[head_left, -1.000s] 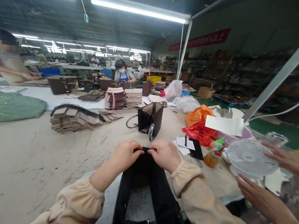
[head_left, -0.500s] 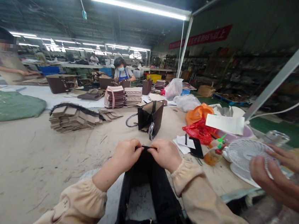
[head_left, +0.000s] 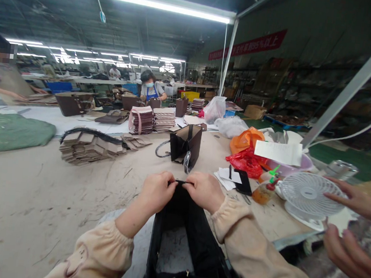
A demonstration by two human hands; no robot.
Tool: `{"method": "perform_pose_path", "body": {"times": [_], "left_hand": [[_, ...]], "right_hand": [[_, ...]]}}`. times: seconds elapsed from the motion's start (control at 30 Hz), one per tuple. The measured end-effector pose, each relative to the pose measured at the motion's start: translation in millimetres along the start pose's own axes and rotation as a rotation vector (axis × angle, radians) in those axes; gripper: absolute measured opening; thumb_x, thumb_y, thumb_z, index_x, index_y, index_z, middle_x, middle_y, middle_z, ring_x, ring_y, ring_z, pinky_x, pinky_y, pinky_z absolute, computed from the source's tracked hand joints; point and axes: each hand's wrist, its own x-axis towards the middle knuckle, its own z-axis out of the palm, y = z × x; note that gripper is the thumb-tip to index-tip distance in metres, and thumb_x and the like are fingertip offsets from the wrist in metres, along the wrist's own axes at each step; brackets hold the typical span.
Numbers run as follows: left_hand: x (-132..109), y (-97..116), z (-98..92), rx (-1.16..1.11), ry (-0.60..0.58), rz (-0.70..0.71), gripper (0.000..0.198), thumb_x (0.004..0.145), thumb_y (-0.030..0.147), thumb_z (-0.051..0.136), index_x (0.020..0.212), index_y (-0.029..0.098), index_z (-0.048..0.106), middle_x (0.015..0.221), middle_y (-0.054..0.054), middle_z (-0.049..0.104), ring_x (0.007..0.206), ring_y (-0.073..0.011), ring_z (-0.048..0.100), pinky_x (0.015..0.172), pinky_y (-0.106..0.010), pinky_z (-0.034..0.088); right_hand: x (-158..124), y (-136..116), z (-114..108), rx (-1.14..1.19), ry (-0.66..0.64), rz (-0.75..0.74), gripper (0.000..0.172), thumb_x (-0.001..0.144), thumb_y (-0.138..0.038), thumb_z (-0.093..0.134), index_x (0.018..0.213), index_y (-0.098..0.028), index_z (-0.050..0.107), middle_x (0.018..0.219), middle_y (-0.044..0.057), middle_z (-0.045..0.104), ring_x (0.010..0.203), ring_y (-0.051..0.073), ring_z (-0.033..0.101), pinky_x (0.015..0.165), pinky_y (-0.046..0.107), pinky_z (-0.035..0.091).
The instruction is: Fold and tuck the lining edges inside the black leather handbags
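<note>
A black bag (head_left: 199,242) stands with its mouth open toward me at the near edge of the table, its grey bottom showing inside. My left hand (head_left: 157,191) pinches the left part of its far top edge between thumb and fingers. Close beside it, my right hand (head_left: 204,192) pinches the same edge from the right. A short stretch of the edge shows between the two hands. Just beyond them a dark brown handbag (head_left: 194,146) stands upright, its side folded inward and its handle wrapped in clear film.
A stack of grey-brown pieces (head_left: 83,148) lies left. At right are a red plastic bag (head_left: 247,162), a bottle of amber liquid (head_left: 262,193) and a white fan (head_left: 312,194). Another person's hands (head_left: 358,201) are by the fan. Bundled pieces (head_left: 141,120) stand farther back.
The other person's hands at the right have moved apart, one lower and away from the fan. My hands keep their pinch on the bag's edge. The view has shifted slightly.
</note>
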Motion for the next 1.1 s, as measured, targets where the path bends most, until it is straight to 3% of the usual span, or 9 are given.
{"method": "perform_pose_path", "body": {"times": [0.3, 0.43, 0.63, 0.77, 0.87, 0.97, 1.1], "left_hand": [[0.4, 0.8, -1.4, 0.014, -0.040, -0.006, 0.016, 0.083, 0.028, 0.053, 0.081, 0.020, 0.066, 0.082, -0.004, 0.070, 0.077, -0.0178, 0.063, 0.067, -0.026, 0.038], [2.9, -1.1, -3.1, 0.056, -0.098, -0.028, 0.021, 0.085, 0.032, 0.048, 0.083, 0.021, 0.066, 0.084, -0.003, 0.070, 0.078, -0.0194, 0.064, 0.066, -0.026, 0.038], [8.5, -7.6, -1.8, 0.065, -0.142, -0.047, 0.025, 0.086, 0.037, 0.044, 0.087, 0.024, 0.066, 0.088, -0.004, 0.071, 0.079, -0.0237, 0.064, 0.066, -0.029, 0.039], [4.9, -6.6, -5.1, 0.021, -0.136, -0.039, 0.023, 0.084, 0.034, 0.046, 0.085, 0.022, 0.065, 0.087, -0.005, 0.071, 0.083, -0.0244, 0.065, 0.070, -0.031, 0.042], [-1.0, -7.8, -6.2, -0.182, -0.091, -0.024, 0.016, 0.080, 0.027, 0.053, 0.090, 0.020, 0.063, 0.092, -0.005, 0.071, 0.088, -0.0208, 0.066, 0.079, -0.030, 0.046], [-7.0, -15.7, -4.3, -0.416, -0.082, -0.076, 0.036, 0.073, 0.019, 0.060, 0.109, 0.017, 0.053, 0.107, -0.007, 0.068, 0.086, -0.0175, 0.067, 0.079, -0.029, 0.050], [-14.1, -24.1, -7.5, -0.387, -0.146, -0.115, 0.050, 0.070, 0.016, 0.064, 0.118, 0.016, 0.050, 0.101, -0.008, 0.069, 0.085, -0.0182, 0.066, 0.079, -0.030, 0.050]], "right_hand": [[-1.1, 0.3, -5.2, 0.006, -0.033, -0.001, 0.031, 0.087, -0.043, 0.049, 0.079, -0.023, 0.070, 0.085, 0.003, 0.068, 0.082, 0.016, 0.060, 0.065, 0.025, 0.039], [4.4, -4.7, -12.3, 0.040, -0.099, -0.062, 0.037, 0.084, -0.055, 0.046, 0.098, -0.029, 0.069, 0.094, 0.002, 0.069, 0.089, 0.019, 0.062, 0.069, 0.027, 0.044], [19.7, -11.5, -10.8, -0.035, -0.210, -0.043, 0.030, 0.086, -0.039, 0.045, 0.095, -0.026, 0.070, 0.100, 0.003, 0.069, 0.092, 0.020, 0.062, 0.070, 0.029, 0.048], [15.1, -14.0, -11.2, -0.063, -0.162, -0.060, 0.029, 0.085, -0.039, 0.045, 0.093, -0.027, 0.070, 0.098, 0.002, 0.070, 0.090, 0.019, 0.062, 0.069, 0.027, 0.047], [9.9, -12.4, -10.3, -0.051, -0.110, -0.052, 0.029, 0.086, -0.037, 0.045, 0.090, -0.025, 0.071, 0.095, 0.004, 0.070, 0.090, 0.018, 0.062, 0.070, 0.027, 0.046], [9.4, -7.4, -5.2, -0.005, -0.079, -0.082, 0.028, 0.087, -0.034, 0.046, 0.088, -0.023, 0.072, 0.092, 0.006, 0.070, 0.088, 0.019, 0.063, 0.072, 0.027, 0.045], [9.7, -4.9, -0.4, 0.018, -0.051, -0.084, 0.028, 0.087, -0.036, 0.047, 0.086, -0.024, 0.072, 0.090, 0.004, 0.069, 0.088, 0.019, 0.062, 0.070, 0.027, 0.043]]}}
